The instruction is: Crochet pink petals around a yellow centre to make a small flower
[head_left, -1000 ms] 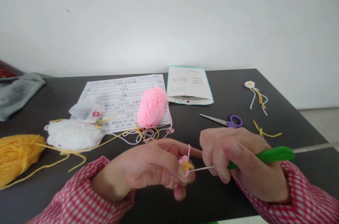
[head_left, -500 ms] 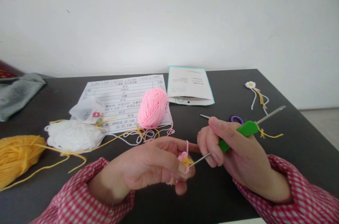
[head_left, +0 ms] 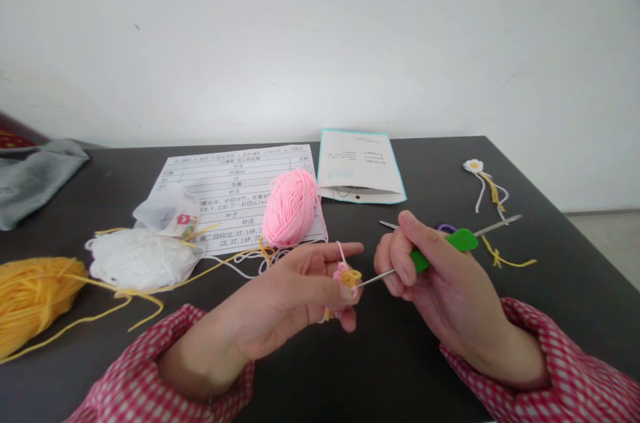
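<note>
Between the thumb and fingers of my left hand (head_left: pixel 295 296) is a small pink and yellow crochet piece (head_left: pixel 349 277). A strand of pink yarn runs up from it over my outstretched index finger. My right hand (head_left: pixel 445 289) is closed around the green handle of a crochet hook (head_left: pixel 423 259), whose thin metal shaft points left. The hook's tip meets the edge of the crochet piece; whether it passes through a stitch is hidden. A thicker metal end sticks out of the handle's other side. Behind my left hand lies a pink yarn ball (head_left: pixel 291 207).
White yarn (head_left: pixel 143 259) and yellow yarn (head_left: pixel 37 299) lie at the left, with loose strands trailing. A printed sheet (head_left: pixel 230 173) and a white packet (head_left: pixel 360 163) lie farther back. Scissors (head_left: pixel 389 225) are partly behind my right hand. A white crocheted flower (head_left: pixel 473 166) is at the right.
My left hand and the crochet piece have shifted slightly left and up. The hook's back end has dipped and moved left, and my left index finger now stands apart from my right hand.
</note>
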A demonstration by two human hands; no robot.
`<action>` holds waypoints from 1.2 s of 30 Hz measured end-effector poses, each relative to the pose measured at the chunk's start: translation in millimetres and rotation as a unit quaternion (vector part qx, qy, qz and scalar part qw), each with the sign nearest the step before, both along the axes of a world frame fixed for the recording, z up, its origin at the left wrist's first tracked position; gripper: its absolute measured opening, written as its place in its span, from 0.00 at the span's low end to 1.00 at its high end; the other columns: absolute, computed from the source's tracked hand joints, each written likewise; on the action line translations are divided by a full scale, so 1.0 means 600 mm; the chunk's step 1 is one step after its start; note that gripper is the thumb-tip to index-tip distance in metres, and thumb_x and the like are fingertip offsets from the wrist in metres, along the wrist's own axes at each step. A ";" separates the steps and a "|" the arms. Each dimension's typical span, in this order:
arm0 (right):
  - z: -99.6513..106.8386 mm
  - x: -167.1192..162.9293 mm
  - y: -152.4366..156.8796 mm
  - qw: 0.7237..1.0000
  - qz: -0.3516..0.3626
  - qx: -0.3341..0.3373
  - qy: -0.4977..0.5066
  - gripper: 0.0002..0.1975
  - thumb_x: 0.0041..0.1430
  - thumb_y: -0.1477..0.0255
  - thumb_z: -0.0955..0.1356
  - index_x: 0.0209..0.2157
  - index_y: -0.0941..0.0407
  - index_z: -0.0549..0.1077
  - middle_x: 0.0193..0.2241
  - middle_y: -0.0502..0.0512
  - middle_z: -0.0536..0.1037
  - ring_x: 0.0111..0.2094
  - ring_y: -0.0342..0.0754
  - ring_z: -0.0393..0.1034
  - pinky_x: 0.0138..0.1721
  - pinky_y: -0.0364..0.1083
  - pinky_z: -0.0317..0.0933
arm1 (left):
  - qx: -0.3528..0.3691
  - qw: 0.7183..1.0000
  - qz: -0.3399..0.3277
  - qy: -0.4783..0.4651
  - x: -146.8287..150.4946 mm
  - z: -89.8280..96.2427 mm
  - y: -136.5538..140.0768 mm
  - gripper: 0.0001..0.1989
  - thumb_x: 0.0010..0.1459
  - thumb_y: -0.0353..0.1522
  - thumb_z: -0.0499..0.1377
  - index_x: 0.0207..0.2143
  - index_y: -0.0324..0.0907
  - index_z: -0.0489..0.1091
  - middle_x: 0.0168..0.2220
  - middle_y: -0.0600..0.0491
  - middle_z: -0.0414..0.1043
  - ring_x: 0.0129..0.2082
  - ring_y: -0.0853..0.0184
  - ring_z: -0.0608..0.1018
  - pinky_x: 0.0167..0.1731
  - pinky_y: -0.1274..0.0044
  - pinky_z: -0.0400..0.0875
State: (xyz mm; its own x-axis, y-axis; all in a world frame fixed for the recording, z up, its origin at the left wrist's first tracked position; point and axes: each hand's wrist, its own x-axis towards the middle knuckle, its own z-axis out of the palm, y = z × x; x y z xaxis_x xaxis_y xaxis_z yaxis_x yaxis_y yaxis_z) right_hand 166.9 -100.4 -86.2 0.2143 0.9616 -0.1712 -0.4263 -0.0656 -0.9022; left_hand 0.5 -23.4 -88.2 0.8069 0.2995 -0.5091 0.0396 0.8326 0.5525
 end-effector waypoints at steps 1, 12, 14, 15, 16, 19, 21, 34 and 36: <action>0.001 0.000 0.000 1.000 -0.003 0.006 -0.007 0.27 0.61 0.56 0.70 0.14 0.56 0.70 0.13 0.49 0.68 0.17 0.42 0.60 0.18 0.42 0.53 | 0.003 1.000 0.006 0.002 0.000 0.000 -0.001 0.30 0.50 0.24 0.69 0.55 0.32 0.67 0.29 0.56 0.73 0.26 0.73 0.75 0.30 0.77 0.71; -0.002 0.002 0.000 0.997 -0.012 0.047 -0.064 0.28 0.64 0.57 0.69 0.14 0.56 0.72 0.14 0.51 0.71 0.16 0.41 0.61 0.19 0.42 0.54 | 0.024 0.999 0.016 0.018 0.001 -0.002 0.003 0.32 0.47 0.25 0.71 0.55 0.33 0.68 0.29 0.57 0.74 0.26 0.71 0.78 0.31 0.77 0.71; -0.004 0.001 0.000 0.997 -0.012 0.049 -0.063 0.28 0.64 0.57 0.68 0.14 0.56 0.72 0.14 0.51 0.71 0.16 0.41 0.62 0.19 0.42 0.54 | 0.029 0.999 0.011 0.028 0.000 0.001 0.003 0.34 0.47 0.26 0.71 0.57 0.32 0.67 0.29 0.57 0.75 0.26 0.71 0.79 0.32 0.77 0.71; -0.004 0.000 0.000 0.997 -0.012 0.050 -0.061 0.28 0.64 0.57 0.68 0.14 0.56 0.72 0.14 0.51 0.71 0.16 0.42 0.62 0.19 0.42 0.54 | 0.033 0.999 0.007 0.036 0.000 0.003 0.003 0.35 0.47 0.26 0.71 0.58 0.32 0.66 0.29 0.57 0.75 0.26 0.71 0.79 0.32 0.77 0.70; -0.004 0.000 -0.001 0.997 -0.011 0.049 -0.059 0.27 0.64 0.57 0.69 0.14 0.56 0.72 0.14 0.51 0.71 0.16 0.42 0.62 0.19 0.42 0.54 | 0.038 0.998 0.002 0.044 0.000 0.005 0.003 0.36 0.48 0.27 0.72 0.59 0.32 0.65 0.29 0.57 0.75 0.26 0.71 0.79 0.32 0.78 0.69; -0.005 -0.002 -0.002 0.998 -0.010 0.039 -0.044 0.27 0.63 0.57 0.69 0.14 0.56 0.72 0.14 0.51 0.71 0.16 0.42 0.61 0.19 0.42 0.54 | 0.068 0.995 -0.006 0.067 0.000 0.011 0.002 0.42 0.47 0.30 0.73 0.62 0.32 0.61 0.29 0.59 0.74 0.26 0.71 0.79 0.30 0.79 0.67; -0.005 -0.002 -0.002 0.999 -0.010 0.024 -0.018 0.27 0.61 0.56 0.71 0.14 0.57 0.72 0.14 0.51 0.71 0.16 0.41 0.61 0.19 0.42 0.53 | 0.087 0.993 -0.003 0.077 0.000 0.013 0.002 0.47 0.45 0.31 0.75 0.64 0.32 0.57 0.29 0.61 0.73 0.27 0.70 0.80 0.31 0.78 0.68; -0.020 -0.003 0.009 0.988 -0.006 -0.072 0.135 0.25 0.53 0.56 0.75 0.14 0.57 0.70 0.14 0.47 0.69 0.18 0.40 0.60 0.22 0.41 0.54 | 0.124 0.989 0.067 0.037 0.004 -0.008 -0.004 0.54 0.46 0.26 0.74 0.69 0.35 0.46 0.27 0.63 0.74 0.29 0.70 0.81 0.38 0.74 0.73; -0.024 -0.003 0.010 0.984 0.003 -0.084 0.158 0.24 0.53 0.57 0.76 0.14 0.57 0.69 0.13 0.46 0.68 0.17 0.39 0.59 0.22 0.41 0.55 | 0.125 0.989 0.072 0.038 0.005 -0.007 -0.004 0.54 0.46 0.26 0.74 0.69 0.36 0.47 0.27 0.63 0.73 0.29 0.70 0.80 0.41 0.72 0.74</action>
